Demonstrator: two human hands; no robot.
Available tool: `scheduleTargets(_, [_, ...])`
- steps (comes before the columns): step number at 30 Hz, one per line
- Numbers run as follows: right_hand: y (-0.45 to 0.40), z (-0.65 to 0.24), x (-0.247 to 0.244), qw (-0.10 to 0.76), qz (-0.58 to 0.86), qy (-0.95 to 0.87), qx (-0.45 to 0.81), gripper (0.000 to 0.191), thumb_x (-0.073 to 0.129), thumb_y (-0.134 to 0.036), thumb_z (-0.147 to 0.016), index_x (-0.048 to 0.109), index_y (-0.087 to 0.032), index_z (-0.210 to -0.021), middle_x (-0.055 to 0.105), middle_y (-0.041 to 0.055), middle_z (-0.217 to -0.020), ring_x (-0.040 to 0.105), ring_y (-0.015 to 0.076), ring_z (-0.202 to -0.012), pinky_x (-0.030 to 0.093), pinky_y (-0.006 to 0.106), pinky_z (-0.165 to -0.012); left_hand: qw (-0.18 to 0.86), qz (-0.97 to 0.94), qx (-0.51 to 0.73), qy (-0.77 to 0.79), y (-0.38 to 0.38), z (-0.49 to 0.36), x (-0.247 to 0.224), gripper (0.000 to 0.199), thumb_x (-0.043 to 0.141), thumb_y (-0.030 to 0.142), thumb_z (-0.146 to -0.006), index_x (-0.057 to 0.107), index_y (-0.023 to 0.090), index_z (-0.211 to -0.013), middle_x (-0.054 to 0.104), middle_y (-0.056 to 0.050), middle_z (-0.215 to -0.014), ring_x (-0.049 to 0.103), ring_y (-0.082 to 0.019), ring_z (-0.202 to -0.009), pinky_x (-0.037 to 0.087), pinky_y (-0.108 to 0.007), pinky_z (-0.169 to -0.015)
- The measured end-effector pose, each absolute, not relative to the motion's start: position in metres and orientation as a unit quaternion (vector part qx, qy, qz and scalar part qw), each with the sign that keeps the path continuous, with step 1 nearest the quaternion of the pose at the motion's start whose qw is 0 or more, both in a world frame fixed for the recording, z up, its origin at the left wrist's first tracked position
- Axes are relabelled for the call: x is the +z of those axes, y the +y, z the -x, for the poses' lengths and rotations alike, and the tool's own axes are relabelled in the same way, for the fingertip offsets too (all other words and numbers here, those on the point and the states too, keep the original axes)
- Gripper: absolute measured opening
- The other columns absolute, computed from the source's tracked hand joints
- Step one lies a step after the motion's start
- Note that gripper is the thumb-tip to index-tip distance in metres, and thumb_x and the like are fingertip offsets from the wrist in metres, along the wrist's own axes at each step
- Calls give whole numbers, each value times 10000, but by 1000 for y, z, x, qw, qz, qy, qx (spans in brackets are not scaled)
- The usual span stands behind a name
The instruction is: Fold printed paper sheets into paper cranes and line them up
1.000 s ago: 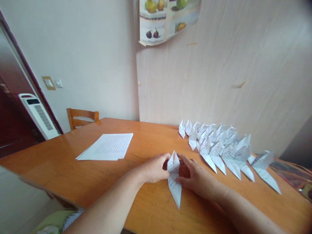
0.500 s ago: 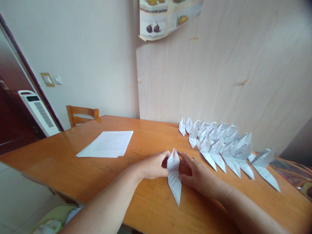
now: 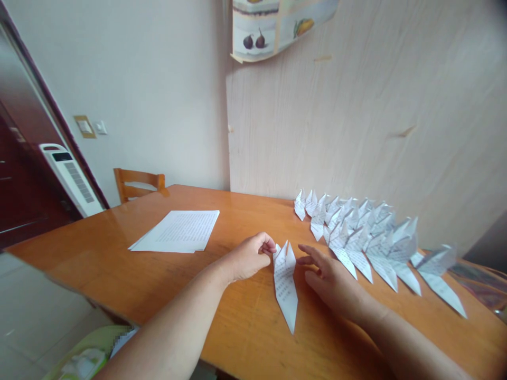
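A white origami figure [image 3: 285,290] with printed text stands on the wooden table, its two points up and its long pointed tail toward me. My left hand [image 3: 253,256] is at its upper left, thumb and fingers drawn together at a small folded flap on that edge. To the right of the figure, my right hand [image 3: 328,274] hovers with fingers apart, holding nothing and not touching the paper. Farther right, several similar origami figures [image 3: 358,258] stand in close rows, with another origami figure [image 3: 443,274] a little apart at the end.
A stack of printed paper sheets [image 3: 176,231] lies on the left part of the table [image 3: 190,295]. Behind the table's far left corner stands a wooden chair [image 3: 138,182]. A wooden panel [image 3: 317,132] rises along the back edge. A greenish bin [image 3: 85,353] is below at the left.
My right hand has come off the figure and moved right. My left fingers have shifted up to its upper left edge, where a small flap now sticks out. The view has turned slightly.
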State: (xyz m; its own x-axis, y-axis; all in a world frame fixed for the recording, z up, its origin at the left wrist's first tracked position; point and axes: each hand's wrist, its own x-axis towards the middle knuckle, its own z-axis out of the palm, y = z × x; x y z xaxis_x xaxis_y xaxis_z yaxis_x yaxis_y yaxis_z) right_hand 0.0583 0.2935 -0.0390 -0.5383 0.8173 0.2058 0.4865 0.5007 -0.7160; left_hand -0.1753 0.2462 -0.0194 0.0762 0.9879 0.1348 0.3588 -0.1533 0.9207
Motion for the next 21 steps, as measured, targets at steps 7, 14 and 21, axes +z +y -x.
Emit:
scheduleTargets(7, [293,-58,-36,265,442,-818,254,566,478,-228,-824,526,-172,-1385,726,89,-1157,675,256,-1039,493,415,-934,309,-621,419,586,251,179,-24,232,496,87,-726,597,182,-912,660,-32,-939,608,-185,-892,468,-313,-824])
scheduleTargets(14, [293,-59,-37,259,442,-824,241,532,460,-248,-845,546,-179,-1365,727,82,-1145,673,263,-1051,493,407,-925,297,-627,415,589,252,178,-23,195,498,123,-737,609,183,-886,669,-24,-902,603,-178,-859,461,-300,-786])
scheduleTargets(21, [295,-60,-40,263,435,-829,235,515,463,-251,-839,579,-186,-1336,743,73,-1114,686,254,-1035,502,385,-896,294,-632,411,587,251,177,-24,195,489,126,-740,619,181,-875,669,-23,-891,600,-174,-835,452,-290,-752])
